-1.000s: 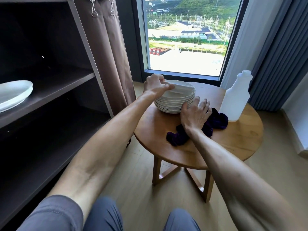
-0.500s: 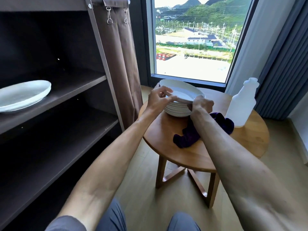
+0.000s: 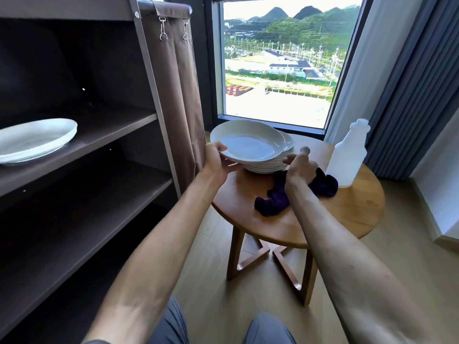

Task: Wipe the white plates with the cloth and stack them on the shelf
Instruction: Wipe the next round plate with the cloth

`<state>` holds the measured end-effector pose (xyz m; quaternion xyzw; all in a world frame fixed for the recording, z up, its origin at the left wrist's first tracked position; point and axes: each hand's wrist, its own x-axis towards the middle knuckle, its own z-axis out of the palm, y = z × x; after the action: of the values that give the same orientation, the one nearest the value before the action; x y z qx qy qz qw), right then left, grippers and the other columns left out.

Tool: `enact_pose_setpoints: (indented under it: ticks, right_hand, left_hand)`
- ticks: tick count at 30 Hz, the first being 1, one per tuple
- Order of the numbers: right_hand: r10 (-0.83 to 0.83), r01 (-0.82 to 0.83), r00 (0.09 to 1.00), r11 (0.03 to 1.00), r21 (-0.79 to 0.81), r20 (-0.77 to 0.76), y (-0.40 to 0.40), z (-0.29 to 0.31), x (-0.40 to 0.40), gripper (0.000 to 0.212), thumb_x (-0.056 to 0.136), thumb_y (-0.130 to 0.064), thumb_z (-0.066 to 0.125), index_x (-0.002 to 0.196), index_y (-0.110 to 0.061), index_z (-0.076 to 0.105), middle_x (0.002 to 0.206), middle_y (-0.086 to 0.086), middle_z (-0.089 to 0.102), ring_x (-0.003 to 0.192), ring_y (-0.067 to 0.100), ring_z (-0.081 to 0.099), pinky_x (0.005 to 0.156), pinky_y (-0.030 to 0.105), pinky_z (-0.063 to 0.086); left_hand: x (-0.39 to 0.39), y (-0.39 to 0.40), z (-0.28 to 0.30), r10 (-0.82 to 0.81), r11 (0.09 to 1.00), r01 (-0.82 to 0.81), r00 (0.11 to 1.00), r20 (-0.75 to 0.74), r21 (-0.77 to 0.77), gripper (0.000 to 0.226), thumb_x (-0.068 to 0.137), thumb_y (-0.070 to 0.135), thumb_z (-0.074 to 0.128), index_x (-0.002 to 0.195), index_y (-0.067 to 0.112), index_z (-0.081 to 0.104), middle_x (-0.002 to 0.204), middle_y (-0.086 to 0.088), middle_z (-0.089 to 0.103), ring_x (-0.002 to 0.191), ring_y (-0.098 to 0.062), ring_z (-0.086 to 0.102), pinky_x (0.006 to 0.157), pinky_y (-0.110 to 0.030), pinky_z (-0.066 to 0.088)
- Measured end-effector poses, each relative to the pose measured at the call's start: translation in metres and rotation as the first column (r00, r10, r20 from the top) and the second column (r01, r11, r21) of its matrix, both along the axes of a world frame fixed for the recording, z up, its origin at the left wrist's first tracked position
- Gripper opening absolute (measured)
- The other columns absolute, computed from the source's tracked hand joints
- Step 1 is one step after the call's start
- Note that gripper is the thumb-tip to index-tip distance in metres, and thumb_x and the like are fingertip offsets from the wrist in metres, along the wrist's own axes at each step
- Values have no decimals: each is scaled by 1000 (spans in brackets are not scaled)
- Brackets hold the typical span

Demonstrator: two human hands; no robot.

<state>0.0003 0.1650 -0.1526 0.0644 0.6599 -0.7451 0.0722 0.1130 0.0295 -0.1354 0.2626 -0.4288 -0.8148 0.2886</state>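
Left hand [image 3: 215, 160] gripping the near-left rim of a white plate [image 3: 248, 142], thumb curled over the edge, fingers underneath; grip grasping that top plate, lifted and shifted leftward, overhanging the stack of white plates [image 3: 273, 167] below it and partly hiding it. Stack resting toward the far-left part of a round wooden table [image 3: 352, 214] on crossed legs. Right hand [image 3: 299, 167] just beside the stack's right edge, over a dark purple cloth [image 3: 275, 202], index finger raised, other fingers bent loosely; cannot tell from this angle whether that grip grasps the cloth or merely hovers above it, nor whether fingertips touch the stack. Cloth crumpled on the table, spreading out on both sides of the right wrist, right end just beside a white plastic bottle [image 3: 347, 155] standing upright near the table's right edge. To the left, a dark brown shelf unit [image 3: 104, 135] with several boards; one more white plate [image 3: 34, 139] lying flat on the upper board, at the left margin of the view, well apart from the table. Brown fabric curtain [image 3: 183, 95] clipped to the unit's frame, hanging between shelf and table. Behind the table, a tall window [image 3: 278, 70] looking out on buildings and green hills, grey drapes [image 3: 407, 95] to its right. Pale wooden floor [image 3: 216, 281] below; knees in grey trousers at the bottom edge.
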Motion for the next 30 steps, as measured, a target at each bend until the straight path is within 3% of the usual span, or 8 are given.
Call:
enact_pose_setpoints:
  ticks: [2,5,8,15,21,24,26,30]
  right_hand:
    - [-65,98,994,871,482,-85,11,-10,-3,36,90,-38,58,112,-12,70,128,18,61,123,34,53,108,46,41]
    - [106,-63,994,664,745,-10,23,-32,1,76,79,-39,75,144,-17,43,147,20,39,137,39,37,112,49,34]
    - [162,-97,987,622,777,-6,27,-46,2,71,83,-36,75,143,-17,43,143,20,46,134,39,42,105,47,41]
    - [-72,156,978,878,453,-196,26,-13,-2,20,89,-30,68,96,-11,70,107,14,71,103,35,65,90,36,48]
    - [86,67,889,947,314,-449,11,57,21,22,75,-7,64,57,-9,50,53,-1,47,49,15,43,50,24,37]
    - [526,-242,740,790,564,-419,-2,66,39,7,69,-10,75,67,-12,68,60,0,59,62,18,56,56,24,43]
    - [786,-508,563,574,643,-257,-7,64,50,8,74,-22,83,78,-19,77,77,-3,68,77,13,63,67,21,49]
    - [714,-237,574,613,754,-400,-21,33,53,41,76,-42,81,114,-28,75,119,1,68,119,26,59,101,42,48]
  left_hand:
    - [4,3,-6,53,998,-53,998,-14,24,33,86,11,36,107,11,62,112,-20,66,100,-38,63,67,-40,56]
    - [10,9,-14,95,994,-94,995,-10,62,32,87,9,35,104,13,62,107,-17,67,100,-36,62,71,-40,55]
    - [15,15,-19,125,989,-125,992,3,74,31,87,10,35,102,14,62,104,-16,66,99,-34,62,71,-39,55]
    - [20,20,-35,202,979,-205,974,105,18,27,83,8,42,98,10,64,105,-16,68,94,-35,64,69,-38,57]
    - [22,31,-31,222,975,-224,969,107,2,32,77,8,47,103,6,65,104,-16,67,91,-33,63,78,-46,56]
    - [12,33,-32,244,968,-247,968,61,36,58,64,16,54,120,6,67,115,-21,71,95,-35,65,72,-48,61]
    - [12,41,-29,247,966,-247,969,5,71,48,82,21,51,127,13,67,120,-22,70,105,-39,67,83,-56,61]
    - [24,55,-21,266,958,-264,964,-4,110,48,96,15,36,136,9,62,119,-20,69,104,-37,66,76,-45,61]
